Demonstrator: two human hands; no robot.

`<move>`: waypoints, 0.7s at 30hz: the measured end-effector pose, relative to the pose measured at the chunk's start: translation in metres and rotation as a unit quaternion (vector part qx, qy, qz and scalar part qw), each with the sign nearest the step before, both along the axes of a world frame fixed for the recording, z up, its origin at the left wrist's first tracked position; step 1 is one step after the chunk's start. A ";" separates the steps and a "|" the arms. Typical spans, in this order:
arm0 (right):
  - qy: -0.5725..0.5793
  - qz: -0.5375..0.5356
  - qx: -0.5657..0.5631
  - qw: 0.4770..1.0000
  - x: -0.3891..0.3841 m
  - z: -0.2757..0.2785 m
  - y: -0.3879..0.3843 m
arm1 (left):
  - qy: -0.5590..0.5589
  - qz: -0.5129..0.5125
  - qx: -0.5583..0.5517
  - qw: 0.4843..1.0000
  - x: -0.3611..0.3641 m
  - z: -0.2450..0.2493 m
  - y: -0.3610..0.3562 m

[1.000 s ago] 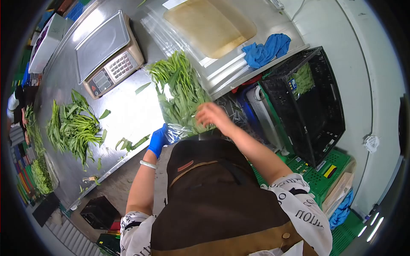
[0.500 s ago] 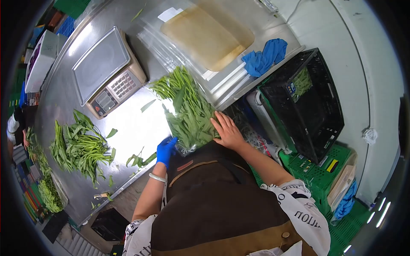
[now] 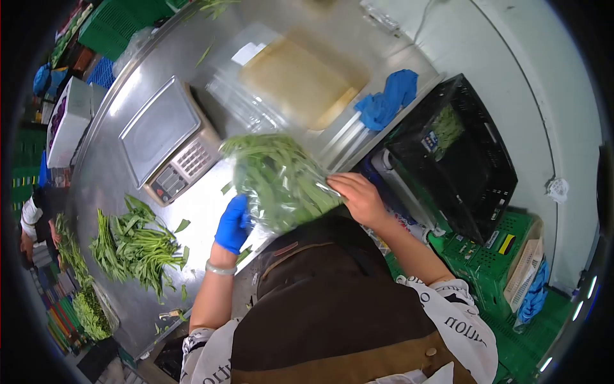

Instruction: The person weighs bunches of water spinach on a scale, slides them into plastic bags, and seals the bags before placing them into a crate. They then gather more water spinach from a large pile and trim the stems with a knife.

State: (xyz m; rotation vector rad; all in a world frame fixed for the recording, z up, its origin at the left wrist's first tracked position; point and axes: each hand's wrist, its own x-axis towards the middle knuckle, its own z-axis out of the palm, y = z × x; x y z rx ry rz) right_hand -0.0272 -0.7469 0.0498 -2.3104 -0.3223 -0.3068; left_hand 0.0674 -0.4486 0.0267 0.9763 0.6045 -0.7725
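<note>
A clear plastic bag of leafy greens (image 3: 278, 182) is held at the table's near edge, in front of the apron. My left hand (image 3: 231, 224), in a blue glove, grips its left side. My bare right hand (image 3: 359, 197) has its fingers closed on the bag's right edge. Loose bunches of greens (image 3: 137, 243) lie on the metal table (image 3: 121, 313) to the left. Beyond them stands a scale (image 3: 173, 144) with an empty pan. Some plastic bags (image 3: 246, 102) lie flat past the held bag.
A brownish board (image 3: 304, 77) and a blue cloth (image 3: 389, 99) lie at the far right of the table. A black crate (image 3: 473, 160) holding a packed bag stands on the right, by a green crate (image 3: 492, 256). Another person (image 3: 35, 214) is at the far left.
The bag has been lifted and tilted, its stems now nearer the body. My left hand has moved left and up along its side, and my right hand has gone from lying flat to gripping its edge.
</note>
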 end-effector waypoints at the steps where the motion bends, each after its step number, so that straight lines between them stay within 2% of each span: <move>1: -0.008 0.003 0.057 0.998 0.006 0.016 -0.015 | -0.010 -0.001 -0.076 0.997 0.005 0.011 0.004; 2: -0.034 0.047 0.095 0.994 0.009 0.014 -0.036 | -0.064 0.020 -0.102 0.992 0.005 0.043 -0.018; 3: 0.028 0.043 0.258 0.965 0.006 0.025 -0.046 | -0.059 0.010 -0.309 0.949 0.010 0.030 -0.011; 4: 0.080 0.035 0.417 0.904 0.006 0.041 -0.048 | -0.089 0.013 -0.409 0.908 0.005 0.068 -0.041; 5: 0.119 0.032 0.565 0.816 0.008 0.051 -0.052 | -0.063 0.102 -0.286 0.951 -0.005 0.097 -0.058; 7: 0.111 0.144 0.322 0.929 0.005 -0.014 -0.076 | -0.043 0.152 -0.264 0.952 -0.015 0.129 -0.103; 8: 0.085 0.116 0.415 0.899 0.000 -0.012 -0.060 | -0.034 0.176 -0.252 0.951 -0.020 0.145 -0.124; 9: 0.059 0.092 0.504 0.857 -0.007 -0.010 -0.043 | -0.010 0.229 -0.180 0.957 -0.033 0.161 -0.150; 10: 0.109 0.047 0.453 0.883 -0.010 -0.006 -0.047 | 0.013 0.274 -0.102 0.956 -0.045 0.177 -0.175; 11: 0.162 0.003 0.402 0.901 -0.013 -0.005 -0.051 | 0.013 0.230 -0.142 0.963 -0.054 0.180 -0.186; 12: 0.134 0.013 0.504 0.853 -0.009 -0.029 -0.052 | 0.011 0.182 -0.179 0.967 -0.062 0.184 -0.197; 13: 0.028 -0.020 0.340 0.940 0.009 -0.070 -0.060 | 0.001 0.146 -0.174 0.974 -0.068 0.190 -0.214; 14: 0.025 -0.052 0.389 0.919 0.009 -0.062 -0.077 | -0.011 0.109 -0.170 0.979 -0.073 0.196 -0.233; 16: 0.018 -0.112 0.484 0.868 0.002 -0.036 -0.109 | -0.136 -0.058 -0.263 0.953 -0.069 0.188 -0.257; 18: 0.011 -0.171 0.574 0.800 -0.014 -0.017 -0.139 | -0.347 -0.213 -0.277 0.870 -0.068 0.184 -0.273; 19: -0.021 -0.184 0.607 0.773 -0.025 -0.027 -0.159 | -0.416 -0.251 -0.281 0.828 -0.066 0.183 -0.281; 20: 0.002 -0.202 0.613 0.764 -0.042 -0.030 -0.186 | -0.430 -0.270 -0.297 0.808 -0.067 0.182 -0.288; 21: -0.016 -0.218 0.696 0.684 -0.059 -0.021 -0.207 | -0.444 -0.286 -0.314 0.789 -0.067 0.180 -0.293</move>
